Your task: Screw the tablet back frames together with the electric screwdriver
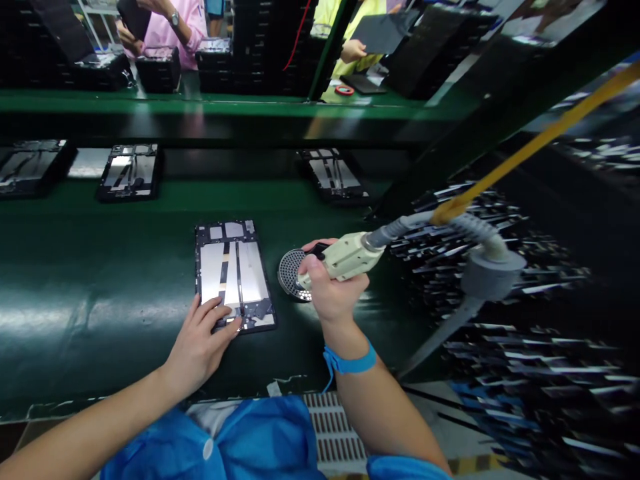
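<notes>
An opened tablet (255, 270) lies flat on the green bench, its silver inner plate and dark flat cables facing up. My left hand (203, 337) rests on its lower left part with the fingers spread; whatever may be under the fingertips is hidden. In my right hand (335, 290) is a pale electric screwdriver (353, 257), gripped with the fingers wrapped round its body. Its front end is over a round perforated metal dish (290, 270) to the right of the tablet. My hand partly covers the dish and the screwdriver's tip.
Behind lie more opened tablets (131, 172), including one (336, 175) at right. The screwdriver's grey cable (413, 220) is tied to a yellow strap (540, 140). Densely racked dark parts (540, 360) fill the right side. Two people, in pink (193, 27) and yellow sleeves (345, 67), work across the bench.
</notes>
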Action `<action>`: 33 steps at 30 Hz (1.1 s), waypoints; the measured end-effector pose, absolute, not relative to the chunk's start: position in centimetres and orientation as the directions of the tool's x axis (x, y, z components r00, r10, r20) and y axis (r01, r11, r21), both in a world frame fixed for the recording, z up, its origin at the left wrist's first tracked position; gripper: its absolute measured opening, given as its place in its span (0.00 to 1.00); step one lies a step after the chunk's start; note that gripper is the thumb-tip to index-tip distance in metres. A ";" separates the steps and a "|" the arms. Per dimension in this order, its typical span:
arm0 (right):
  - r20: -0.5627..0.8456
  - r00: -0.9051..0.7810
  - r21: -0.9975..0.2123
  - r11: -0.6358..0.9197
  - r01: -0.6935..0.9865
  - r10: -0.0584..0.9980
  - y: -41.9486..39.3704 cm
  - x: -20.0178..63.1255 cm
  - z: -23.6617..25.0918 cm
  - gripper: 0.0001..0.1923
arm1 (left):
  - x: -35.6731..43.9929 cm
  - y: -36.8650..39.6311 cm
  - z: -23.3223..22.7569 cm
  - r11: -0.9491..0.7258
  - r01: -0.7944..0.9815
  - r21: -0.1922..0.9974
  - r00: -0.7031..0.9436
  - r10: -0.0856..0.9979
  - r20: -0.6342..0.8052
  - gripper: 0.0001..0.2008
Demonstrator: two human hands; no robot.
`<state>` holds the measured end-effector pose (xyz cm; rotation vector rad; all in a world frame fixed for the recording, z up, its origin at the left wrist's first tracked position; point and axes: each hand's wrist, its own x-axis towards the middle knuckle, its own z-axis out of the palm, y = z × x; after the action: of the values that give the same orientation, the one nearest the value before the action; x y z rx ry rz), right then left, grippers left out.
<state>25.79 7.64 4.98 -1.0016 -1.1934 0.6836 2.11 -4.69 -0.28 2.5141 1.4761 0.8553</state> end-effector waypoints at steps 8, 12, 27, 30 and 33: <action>0.460 0.301 -0.882 0.469 0.046 0.835 7.5 26.9 3.6 0.12 | 1.5 0.7 -1.1 -0.574 0.708 0.411 0.339 0.787 0.515 0.10; 0.464 0.315 -0.878 0.477 0.041 0.828 7.4 26.9 3.5 0.12 | 1.7 0.5 -0.8 -0.554 0.727 0.407 0.342 0.805 0.486 0.10; 0.459 0.322 -0.881 0.472 0.042 0.828 7.4 26.7 3.0 0.12 | 1.6 0.4 -1.0 -0.557 0.707 0.437 0.349 0.811 0.469 0.12; 0.455 0.322 -0.886 0.458 0.073 0.830 7.4 26.9 3.3 0.12 | 1.7 0.4 -1.2 -0.551 0.697 0.458 0.339 0.817 0.467 0.12; 0.454 0.325 -0.887 0.456 0.075 0.829 7.3 26.9 4.2 0.10 | 2.0 0.6 -1.3 -0.540 0.689 0.483 0.306 0.821 0.483 0.11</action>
<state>26.89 7.28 4.20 -0.9915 -1.1457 0.6189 1.95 0.61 -1.33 2.3830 1.3963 1.0538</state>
